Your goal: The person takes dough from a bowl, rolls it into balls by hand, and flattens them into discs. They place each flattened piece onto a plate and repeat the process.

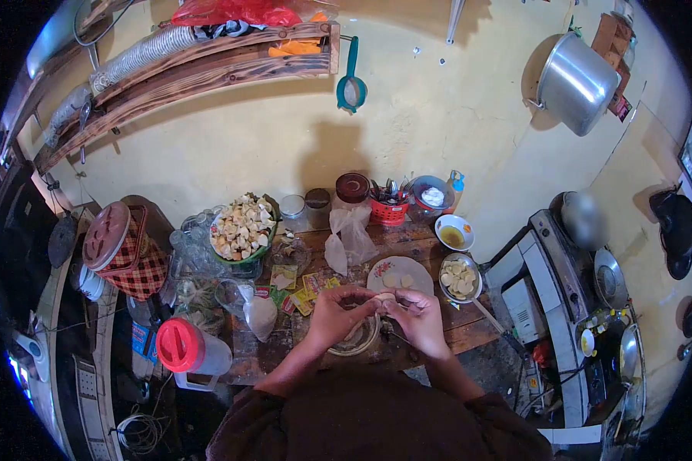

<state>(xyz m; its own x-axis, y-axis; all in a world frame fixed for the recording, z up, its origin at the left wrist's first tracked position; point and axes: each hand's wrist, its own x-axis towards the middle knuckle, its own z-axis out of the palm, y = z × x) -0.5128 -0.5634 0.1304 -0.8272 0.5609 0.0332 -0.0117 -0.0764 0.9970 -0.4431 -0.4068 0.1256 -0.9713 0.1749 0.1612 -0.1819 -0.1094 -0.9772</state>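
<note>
Both hands meet above a round glass bowl (355,349) near the table's front edge. My left hand (337,313) and my right hand (417,316) pinch a small pale piece of dough (384,296) between their fingertips. Just behind them, a white floral plate (419,270) holds a few flat pale rounds. To the right, a metal strainer (460,278) holds several pale pieces. The bowl's contents are mostly hidden by my hands.
A green basket (260,250) of pale chunks stands at the back left. A red-lidded pitcher (192,349) is at the left front. Behind the plate are a red utensil basket (388,212) and a bowl of yellowish liquid (454,233). A stove (550,238) stands right.
</note>
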